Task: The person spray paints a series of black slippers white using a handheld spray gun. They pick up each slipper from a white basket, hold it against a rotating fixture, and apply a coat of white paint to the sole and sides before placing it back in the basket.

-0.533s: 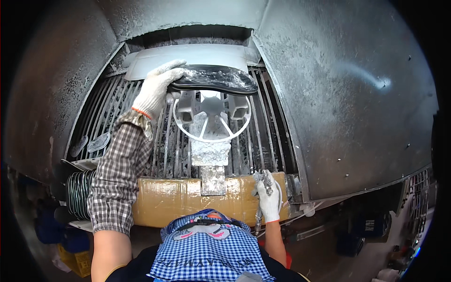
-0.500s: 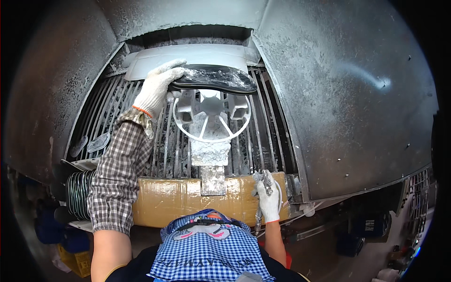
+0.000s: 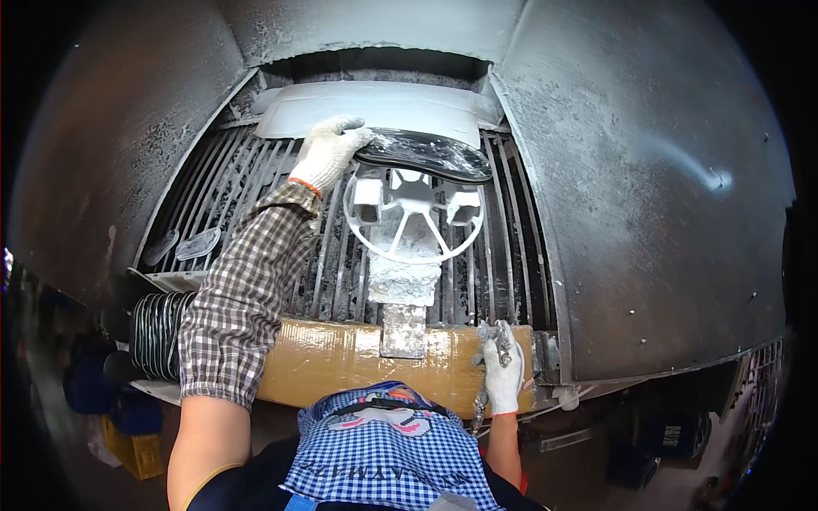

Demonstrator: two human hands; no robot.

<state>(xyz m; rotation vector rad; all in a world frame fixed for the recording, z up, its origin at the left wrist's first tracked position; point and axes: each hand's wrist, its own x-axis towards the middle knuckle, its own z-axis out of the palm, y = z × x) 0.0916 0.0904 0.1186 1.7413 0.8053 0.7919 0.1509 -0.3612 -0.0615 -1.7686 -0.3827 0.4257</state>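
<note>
The left hand (image 3: 328, 153) gripped the dark shoe sole (image 3: 423, 155) steady on its wheel-shaped stand (image 3: 413, 223); the right hand (image 3: 503, 375) clasped what looked like a spray gun (image 3: 496, 341), kept low, clear of the sole.

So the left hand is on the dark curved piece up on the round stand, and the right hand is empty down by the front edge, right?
Not quite. The left hand is on the dark curved piece atop the round stand, but the right hand is not empty: the head view shows it holding a metal spray gun.
</note>
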